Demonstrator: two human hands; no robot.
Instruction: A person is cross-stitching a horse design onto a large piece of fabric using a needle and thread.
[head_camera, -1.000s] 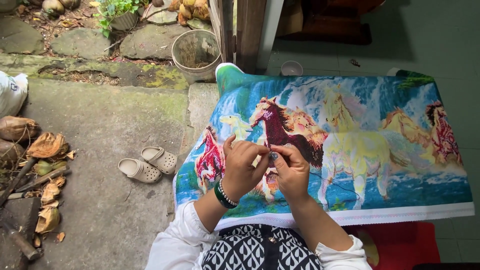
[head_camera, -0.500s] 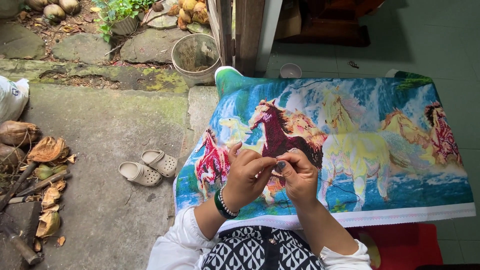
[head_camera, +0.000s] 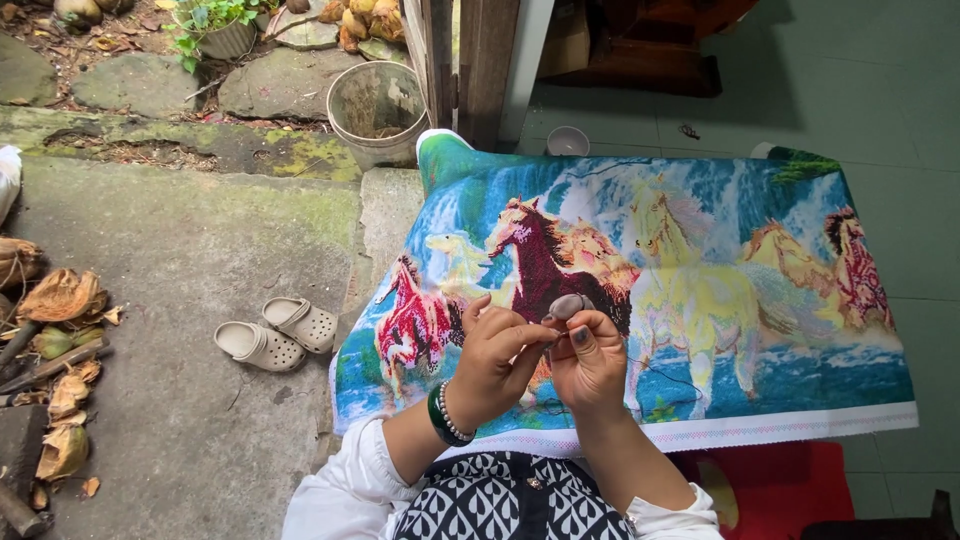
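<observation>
Over the near edge of a bright horse embroidery cloth (head_camera: 700, 330), the left hand (head_camera: 490, 365) and right hand (head_camera: 588, 362) meet, fingertips pinched shut on a dark thread (head_camera: 655, 372) trailing right across the cloth.

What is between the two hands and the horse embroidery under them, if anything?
Nothing visible blocks the way. The left hand and right hand meet fingertip to fingertip directly over the horse embroidery, near the dark red horse. Only a thin dark thread runs from the right hand onto the cloth.
</observation>
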